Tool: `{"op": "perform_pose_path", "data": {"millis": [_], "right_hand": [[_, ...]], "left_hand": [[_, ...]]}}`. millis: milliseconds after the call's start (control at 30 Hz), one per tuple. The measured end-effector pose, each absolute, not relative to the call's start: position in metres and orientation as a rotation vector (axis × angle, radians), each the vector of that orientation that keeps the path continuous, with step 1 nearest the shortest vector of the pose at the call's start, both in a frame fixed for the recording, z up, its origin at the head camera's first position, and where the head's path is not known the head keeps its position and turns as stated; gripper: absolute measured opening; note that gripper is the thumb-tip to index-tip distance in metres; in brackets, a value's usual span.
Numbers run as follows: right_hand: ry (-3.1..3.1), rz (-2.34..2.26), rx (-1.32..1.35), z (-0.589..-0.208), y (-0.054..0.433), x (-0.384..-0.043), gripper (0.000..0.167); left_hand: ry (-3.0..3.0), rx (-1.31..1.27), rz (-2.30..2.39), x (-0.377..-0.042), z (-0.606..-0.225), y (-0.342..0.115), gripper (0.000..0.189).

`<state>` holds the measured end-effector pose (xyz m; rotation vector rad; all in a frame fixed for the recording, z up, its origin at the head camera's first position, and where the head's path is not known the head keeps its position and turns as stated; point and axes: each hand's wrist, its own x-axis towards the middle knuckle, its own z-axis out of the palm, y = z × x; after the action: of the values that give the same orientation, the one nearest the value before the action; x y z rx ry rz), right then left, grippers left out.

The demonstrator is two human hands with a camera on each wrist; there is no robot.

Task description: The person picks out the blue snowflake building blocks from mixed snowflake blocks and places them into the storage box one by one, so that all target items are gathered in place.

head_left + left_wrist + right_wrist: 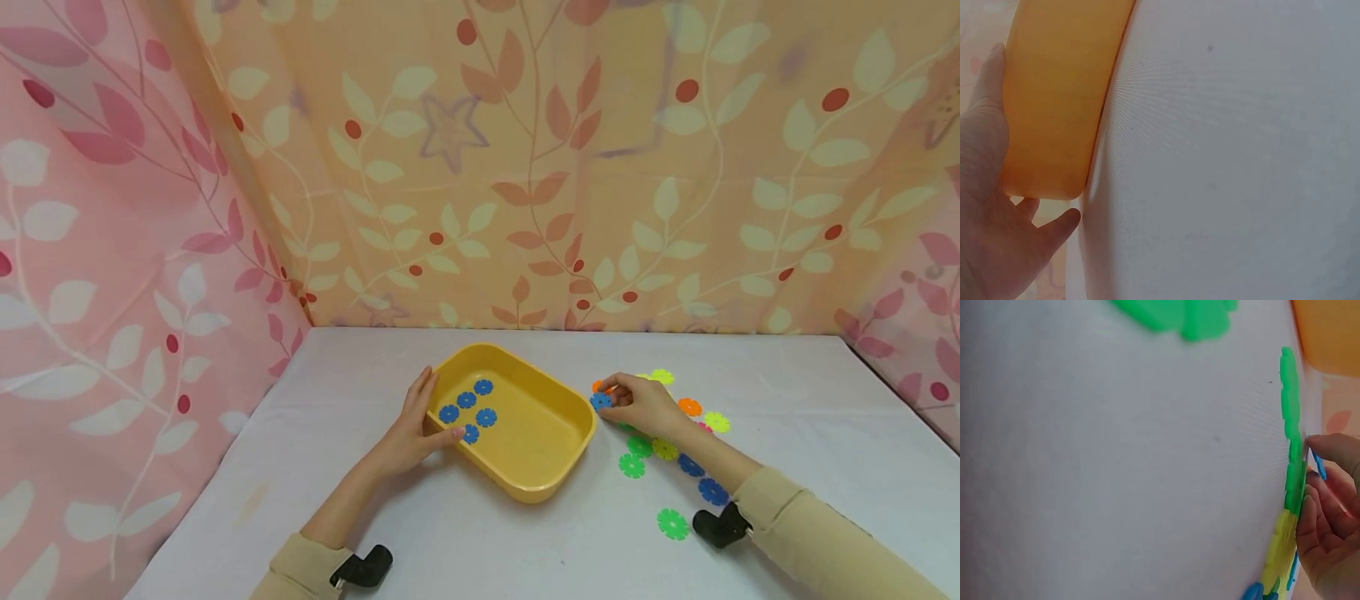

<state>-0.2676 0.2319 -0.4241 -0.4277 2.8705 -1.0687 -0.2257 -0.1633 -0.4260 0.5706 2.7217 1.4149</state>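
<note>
On the table stands a yellow plastic tray (532, 417), its left part holding several blue snowflake discs (467, 400). My left hand (408, 433) grips the tray's left side, thumb over the rim and fingers along the outer wall. The left wrist view shows that outer wall (1060, 112) up close beside the hand (997, 206). Just right of the tray, my right hand (648, 406) pinches another blue snowflake disc (600, 401) between thumb and fingers. In the right wrist view this blue disc (1319, 464) appears edge-on at the fingertips.
Loose snowflake discs lie under and around my right hand: green (632, 466), yellow (717, 422), orange (689, 407) and dark blue (713, 492). One green disc (672, 524) lies apart, nearer the front. Patterned curtains (480, 208) rise behind the white-covered table (450, 550) and along its sides.
</note>
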Motion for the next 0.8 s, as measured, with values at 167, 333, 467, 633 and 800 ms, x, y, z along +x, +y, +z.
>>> {"op": "perform_pose_path", "data": {"millis": [167, 333, 467, 633, 800], "right_hand": [[2.874, -1.051, -0.48, -0.423, 0.234, -0.267, 0.038], [2.868, -1.061, -0.496, -0.422, 0.237, -0.267, 0.037], [2.882, -1.141, -0.395, -0.417, 0.234, -0.268, 0.04], [2.766, -1.442, -0.293, -0.394, 0.214, -0.262, 0.05], [2.579, -1.555, -0.404, -0.373, 0.168, -0.253, 0.048]], "left_hand": [[2.714, 0.574, 1.427, -0.225, -0.425, -0.163, 0.101], [2.721, 0.564, 1.393, -0.224, -0.424, -0.163, 0.101], [2.715, 0.562, 1.379, -0.224, -0.425, -0.164, 0.102], [2.716, 0.567, 1.362, -0.224, -0.425, -0.164, 0.102], [2.71, 0.556, 1.375, -0.224, -0.423, -0.164, 0.104]]}}
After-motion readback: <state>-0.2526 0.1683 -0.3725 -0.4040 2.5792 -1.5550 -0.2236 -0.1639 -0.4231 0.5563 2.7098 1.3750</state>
